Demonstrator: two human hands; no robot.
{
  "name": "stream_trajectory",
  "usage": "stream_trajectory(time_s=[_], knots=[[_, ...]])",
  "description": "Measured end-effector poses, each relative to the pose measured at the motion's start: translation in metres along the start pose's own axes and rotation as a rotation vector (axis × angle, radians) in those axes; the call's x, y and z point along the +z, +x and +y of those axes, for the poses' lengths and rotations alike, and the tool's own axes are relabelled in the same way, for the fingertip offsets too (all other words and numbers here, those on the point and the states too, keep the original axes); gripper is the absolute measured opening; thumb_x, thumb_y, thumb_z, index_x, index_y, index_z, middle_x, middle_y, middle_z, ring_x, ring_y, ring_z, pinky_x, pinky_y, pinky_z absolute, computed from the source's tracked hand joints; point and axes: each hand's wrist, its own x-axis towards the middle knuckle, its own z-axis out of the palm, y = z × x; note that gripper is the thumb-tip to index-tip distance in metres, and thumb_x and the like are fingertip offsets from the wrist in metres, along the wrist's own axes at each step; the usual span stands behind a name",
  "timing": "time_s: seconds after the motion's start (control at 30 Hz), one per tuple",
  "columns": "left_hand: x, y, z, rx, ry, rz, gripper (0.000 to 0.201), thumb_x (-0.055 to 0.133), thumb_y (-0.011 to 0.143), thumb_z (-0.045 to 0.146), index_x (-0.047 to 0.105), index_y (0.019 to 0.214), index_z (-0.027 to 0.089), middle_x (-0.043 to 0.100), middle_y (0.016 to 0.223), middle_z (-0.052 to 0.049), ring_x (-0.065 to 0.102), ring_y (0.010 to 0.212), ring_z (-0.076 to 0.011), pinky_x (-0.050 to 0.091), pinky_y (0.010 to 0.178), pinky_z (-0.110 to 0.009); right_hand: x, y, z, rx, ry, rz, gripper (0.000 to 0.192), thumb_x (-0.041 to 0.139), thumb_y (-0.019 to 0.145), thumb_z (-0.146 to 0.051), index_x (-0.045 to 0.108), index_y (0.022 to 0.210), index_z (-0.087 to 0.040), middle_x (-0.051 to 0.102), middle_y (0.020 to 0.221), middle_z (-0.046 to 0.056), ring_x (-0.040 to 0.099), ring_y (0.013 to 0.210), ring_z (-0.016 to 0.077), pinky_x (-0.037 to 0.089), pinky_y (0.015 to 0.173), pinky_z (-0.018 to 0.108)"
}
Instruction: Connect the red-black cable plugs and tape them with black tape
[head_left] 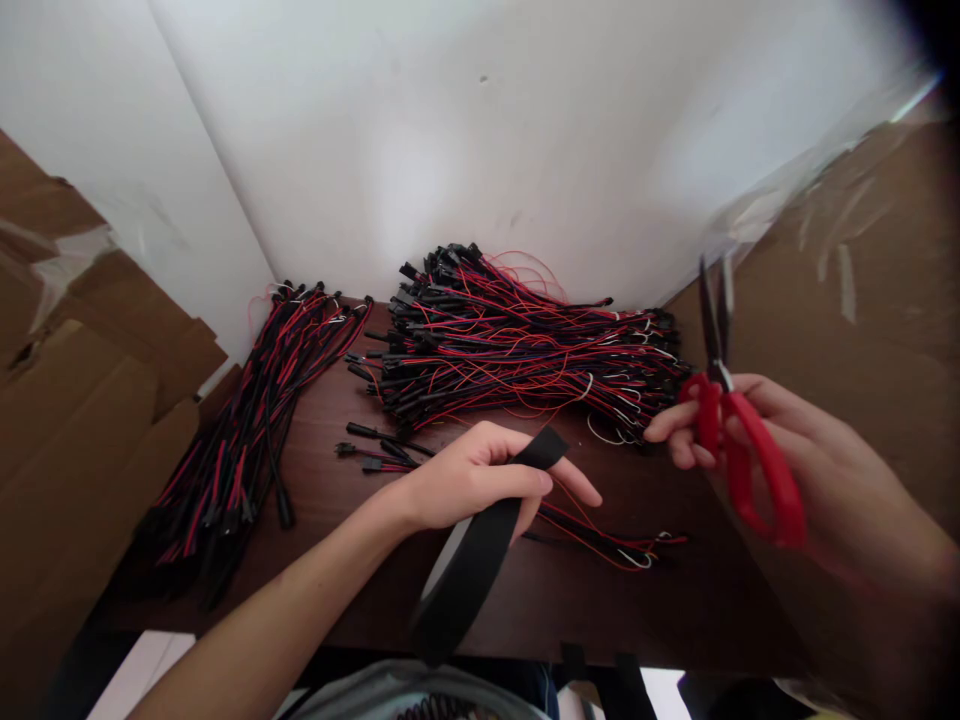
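My left hand [480, 480] grips a roll of black tape [461, 585], with a free end of tape sticking out past my thumb at the top. My right hand [757, 440] holds red-handled scissors [739, 440], blades pointing up and nearly closed. Under my left hand a small bunch of red and black wires [600, 535] lies on the dark wooden table [330, 530]. Both hands hover above the table's middle, about a hand's width apart.
A large pile of red-black wire leads with black connectors [517, 335] lies against the white wall. A second bundle [247, 420] stretches along the left. A few loose connectors [375, 450] lie between. Cardboard boxes stand at left [82, 400] and right [862, 280].
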Motion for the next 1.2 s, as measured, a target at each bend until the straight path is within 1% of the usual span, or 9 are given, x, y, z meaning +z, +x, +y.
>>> stream_trajectory(time_s=[0.13, 0.23, 0.33, 0.43, 0.6, 0.8, 0.93, 1.07, 1.2], knots=[[-0.001, 0.0, 0.001, -0.033, -0.004, 0.021, 0.032, 0.054, 0.086, 0.029, 0.072, 0.103, 0.009, 0.056, 0.049, 0.002, 0.045, 0.037, -0.0068, 0.033, 0.04, -0.017, 0.047, 0.005, -0.02, -0.01, 0.035, -0.163, 0.033, 0.079, 0.071, -0.038, 0.056, 0.089, -0.022, 0.071, 0.088, 0.005, 0.065, 0.073, 0.0191, 0.054, 0.063, 0.03], [-0.001, -0.001, 0.003, -0.051, 0.01, 0.03, 0.034, 0.054, 0.085, 0.032, 0.073, 0.102, 0.009, 0.054, 0.047, 0.002, 0.043, 0.036, -0.0065, 0.032, 0.038, -0.017, 0.077, 0.01, -0.031, 0.062, 0.213, -0.224, 0.041, 0.083, 0.067, -0.036, 0.049, 0.086, -0.023, 0.069, 0.078, 0.0, 0.06, 0.051, 0.0127, 0.05, 0.048, 0.027], [0.0, -0.001, 0.006, -0.073, 0.037, 0.022, 0.036, 0.055, 0.083, 0.033, 0.073, 0.102, 0.008, 0.054, 0.047, 0.001, 0.044, 0.036, -0.0068, 0.033, 0.038, -0.017, 0.088, 0.014, -0.038, 0.113, 0.321, -0.228, 0.046, 0.085, 0.063, -0.029, 0.044, 0.084, -0.024, 0.064, 0.067, -0.006, 0.051, 0.037, 0.0081, 0.041, 0.036, 0.022], [0.0, -0.002, 0.007, -0.08, 0.03, 0.025, 0.038, 0.058, 0.081, 0.032, 0.072, 0.106, 0.007, 0.054, 0.047, 0.002, 0.044, 0.036, -0.0071, 0.032, 0.038, -0.017, 0.088, 0.015, -0.043, 0.092, 0.344, -0.201, 0.046, 0.085, 0.063, -0.024, 0.045, 0.086, -0.023, 0.064, 0.067, -0.006, 0.051, 0.038, 0.0075, 0.038, 0.035, 0.02], [-0.003, -0.003, 0.008, -0.085, -0.023, -0.016, 0.039, 0.06, 0.079, 0.029, 0.071, 0.11, 0.008, 0.054, 0.046, 0.002, 0.042, 0.037, -0.0068, 0.029, 0.041, -0.019, 0.086, 0.015, -0.045, -0.016, 0.275, -0.171, 0.039, 0.082, 0.067, -0.024, 0.047, 0.085, -0.023, 0.065, 0.068, -0.005, 0.054, 0.043, 0.0085, 0.046, 0.042, 0.023], [-0.006, -0.001, 0.003, -0.158, 0.018, -0.105, 0.032, 0.059, 0.079, 0.035, 0.075, 0.087, 0.008, 0.052, 0.049, 0.002, 0.04, 0.042, -0.0073, 0.026, 0.044, -0.022, 0.08, 0.016, -0.038, -0.061, 0.169, -0.122, 0.038, 0.083, 0.066, -0.025, 0.05, 0.084, -0.024, 0.065, 0.072, -0.004, 0.059, 0.06, 0.0125, 0.05, 0.054, 0.025], [-0.005, 0.001, 0.001, -0.15, 0.108, -0.104, 0.03, 0.059, 0.08, 0.036, 0.075, 0.075, 0.011, 0.055, 0.057, 0.001, 0.045, 0.052, -0.0083, 0.032, 0.051, -0.021, 0.073, 0.018, -0.035, -0.02, 0.159, -0.033, 0.041, 0.084, 0.06, -0.028, 0.049, 0.08, -0.024, 0.063, 0.068, -0.004, 0.057, 0.061, 0.0132, 0.05, 0.06, 0.027], [-0.004, 0.003, -0.004, -0.236, 0.112, -0.102, 0.043, 0.049, 0.087, 0.04, 0.072, 0.066, 0.011, 0.053, 0.055, 0.0, 0.045, 0.05, -0.0089, 0.034, 0.052, -0.022, 0.067, 0.018, -0.029, 0.049, 0.116, -0.006, 0.042, 0.086, 0.057, -0.032, 0.049, 0.076, -0.024, 0.061, 0.066, -0.004, 0.055, 0.06, 0.0138, 0.048, 0.061, 0.029], [-0.003, 0.005, -0.008, -0.23, 0.152, -0.116, 0.048, 0.041, 0.094, 0.04, 0.077, 0.084, 0.01, 0.047, 0.053, 0.002, 0.039, 0.047, -0.0078, 0.029, 0.048, -0.021, 0.065, 0.016, -0.016, 0.082, 0.116, 0.001, 0.043, 0.086, 0.056, -0.036, 0.051, 0.077, -0.023, 0.062, 0.066, -0.003, 0.053, 0.058, 0.0129, 0.046, 0.06, 0.029]])
